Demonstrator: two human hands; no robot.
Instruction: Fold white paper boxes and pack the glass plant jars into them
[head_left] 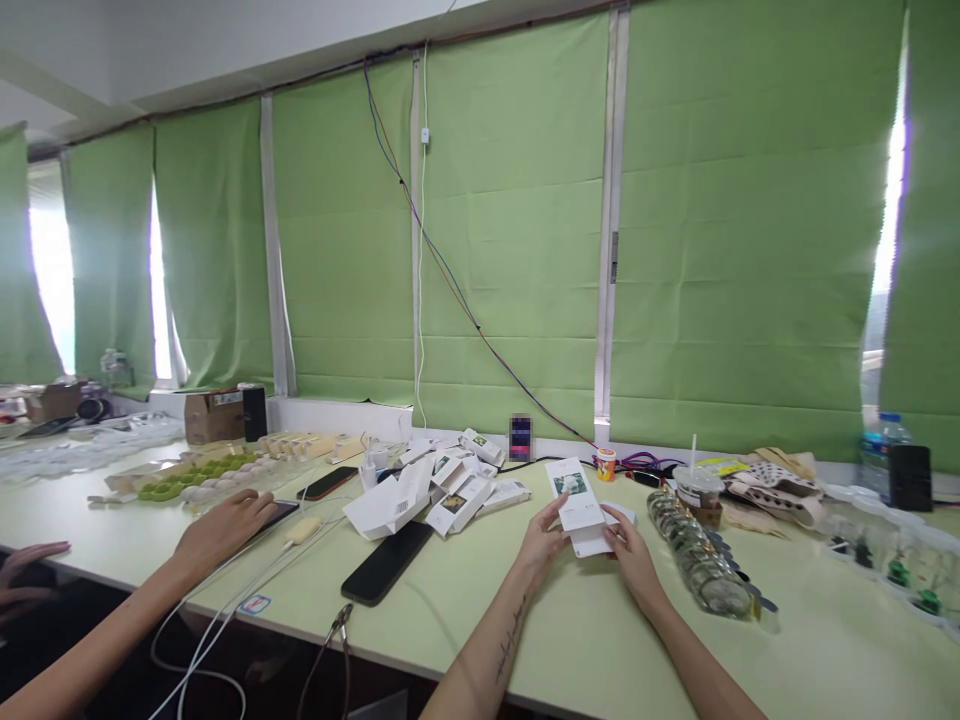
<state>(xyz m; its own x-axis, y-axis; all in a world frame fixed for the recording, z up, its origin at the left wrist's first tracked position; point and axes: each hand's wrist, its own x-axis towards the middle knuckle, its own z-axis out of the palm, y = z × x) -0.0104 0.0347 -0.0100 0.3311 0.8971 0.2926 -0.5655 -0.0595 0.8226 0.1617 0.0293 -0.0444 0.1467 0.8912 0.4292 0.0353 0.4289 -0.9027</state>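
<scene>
In front of me is a white paper carton (579, 508) printed with a white flower, tilted over the table. My left hand (541, 545) grips its left edge, the thumb and fingers closed on it. My right hand (631, 560) pinches the carton's lower right side, near a flap that sticks out. Left of my hands lies a heap of white cartons (457, 497), several showing small printed pictures. To the right of my right hand, a row of round clear tins or jars (701, 560) lies along the table.
A co-worker's hand (229, 530) rests on a phone at left. A black phone (386, 562) and white cables (217, 610) lie nearby. Behind are an orange tub (606, 464), a lidded cup (697, 492) and folded cloth (772, 485). Clear cups (892, 550) stand far right.
</scene>
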